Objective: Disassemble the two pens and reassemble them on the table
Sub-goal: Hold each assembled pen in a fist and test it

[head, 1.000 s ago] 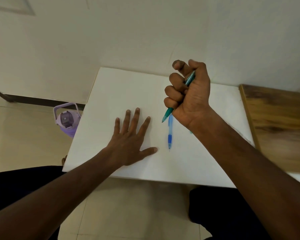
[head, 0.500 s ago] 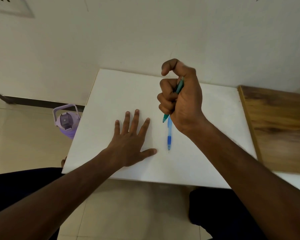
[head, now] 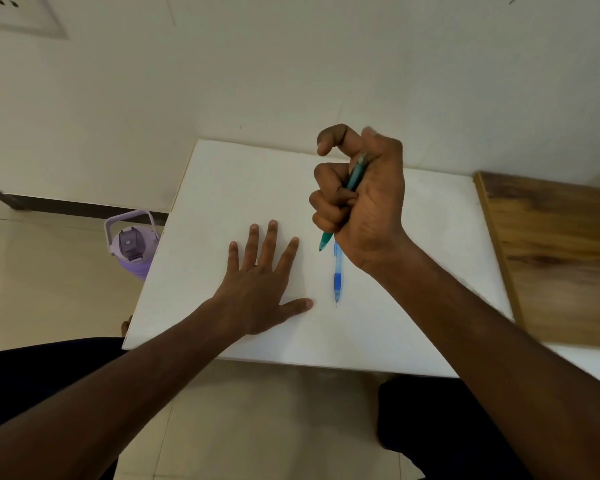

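Right hand [head: 364, 199] fingers fisted round teal pen [head: 343, 202], left hand [head: 257, 289] flat, fingers spread on surface [head: 222, 188]. Disassembly starting; next needs left to grip and unscrew.

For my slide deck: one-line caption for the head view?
Right hand grips a teal pen above a blue pen on the white table; left hand rests flat.

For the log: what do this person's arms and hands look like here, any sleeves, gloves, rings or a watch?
Both forearms are bare to the frame's edge, with no sleeves in view. The left hand and right hand wear no gloves. No rings, watch or wristband show on the visible fingers and wrists. Fingernails on the left hand are short and unpainted. Dark clothing covers the lap below.
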The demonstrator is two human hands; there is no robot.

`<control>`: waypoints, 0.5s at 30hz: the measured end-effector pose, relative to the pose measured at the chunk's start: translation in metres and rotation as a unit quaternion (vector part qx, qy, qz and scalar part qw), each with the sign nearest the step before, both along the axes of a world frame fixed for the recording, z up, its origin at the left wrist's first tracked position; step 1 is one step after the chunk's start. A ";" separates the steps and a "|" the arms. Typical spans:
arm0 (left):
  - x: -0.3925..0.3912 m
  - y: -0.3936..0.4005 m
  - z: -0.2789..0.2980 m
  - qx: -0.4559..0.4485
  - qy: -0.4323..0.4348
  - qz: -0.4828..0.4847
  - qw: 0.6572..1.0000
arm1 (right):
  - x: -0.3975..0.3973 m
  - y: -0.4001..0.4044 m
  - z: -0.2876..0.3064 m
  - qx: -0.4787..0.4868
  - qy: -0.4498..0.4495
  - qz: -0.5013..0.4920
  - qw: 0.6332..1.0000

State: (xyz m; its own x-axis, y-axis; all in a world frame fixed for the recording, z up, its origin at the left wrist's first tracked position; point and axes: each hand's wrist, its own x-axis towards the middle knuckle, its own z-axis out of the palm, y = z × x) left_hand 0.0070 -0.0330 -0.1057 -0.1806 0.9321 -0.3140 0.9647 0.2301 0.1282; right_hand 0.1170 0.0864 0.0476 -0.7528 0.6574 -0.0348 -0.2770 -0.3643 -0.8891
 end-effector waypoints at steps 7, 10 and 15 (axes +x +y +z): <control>0.001 0.000 0.003 -0.006 -0.001 -0.001 1.000 | 0.001 0.000 0.000 0.002 0.020 0.023 1.000; 0.001 0.000 0.004 -0.004 0.001 -0.002 1.000 | 0.001 0.000 0.001 -0.005 0.027 0.030 0.999; 0.002 0.000 0.006 -0.007 -0.001 -0.001 1.000 | 0.001 -0.001 0.002 -0.008 0.032 0.024 0.999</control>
State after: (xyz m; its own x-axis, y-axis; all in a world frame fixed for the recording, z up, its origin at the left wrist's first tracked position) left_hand 0.0089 -0.0333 -0.0992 -0.1785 0.9279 -0.3272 0.9650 0.2300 0.1261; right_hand 0.1178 0.0858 0.0495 -0.7840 0.6208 0.0035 -0.3151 -0.3930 -0.8639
